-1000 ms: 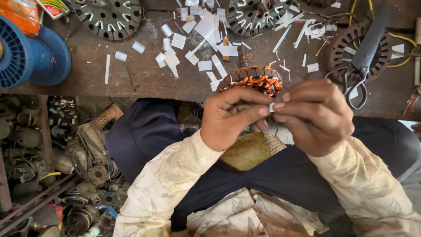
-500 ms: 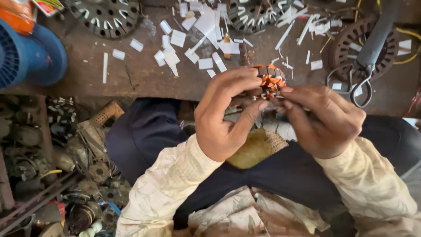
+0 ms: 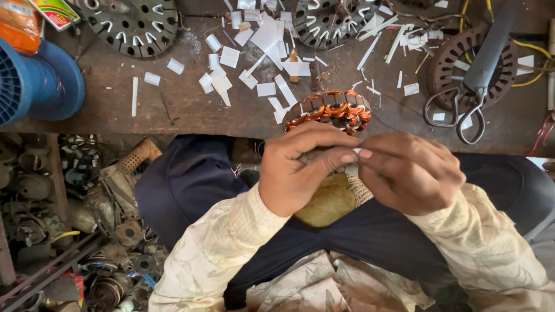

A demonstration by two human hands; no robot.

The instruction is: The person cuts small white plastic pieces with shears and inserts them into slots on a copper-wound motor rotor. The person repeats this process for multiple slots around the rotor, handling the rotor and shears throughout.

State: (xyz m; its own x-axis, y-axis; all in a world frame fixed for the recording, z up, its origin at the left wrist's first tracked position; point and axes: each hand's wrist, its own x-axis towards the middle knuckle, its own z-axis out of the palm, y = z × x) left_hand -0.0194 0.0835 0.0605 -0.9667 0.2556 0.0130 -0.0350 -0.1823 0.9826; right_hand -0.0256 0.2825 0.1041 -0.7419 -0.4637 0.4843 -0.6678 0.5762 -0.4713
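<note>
My left hand [image 3: 300, 167] and right hand [image 3: 407, 173] have dropped lower off the copper coil [image 3: 329, 110], fingertips pinched closed on a white slip [image 3: 356, 151].

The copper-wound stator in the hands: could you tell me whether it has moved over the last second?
Cannot tell: the copper-wound stator sits near the workbench edge throughout, while the head camera shifts.

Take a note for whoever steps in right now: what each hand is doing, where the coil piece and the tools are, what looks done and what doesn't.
Left hand: fingers closed on the copper-wound stator, held over the lap at the bench edge.
Right hand: fingertips pinch a small white slip against the left fingers.
Bench: cut white paper strips scattered above the stator; scissors to the right, on a bare stator core.
Done: copper windings are on the stator.
Left: the slip is still in the fingers; whether other slots have slips cannot be told.
</note>
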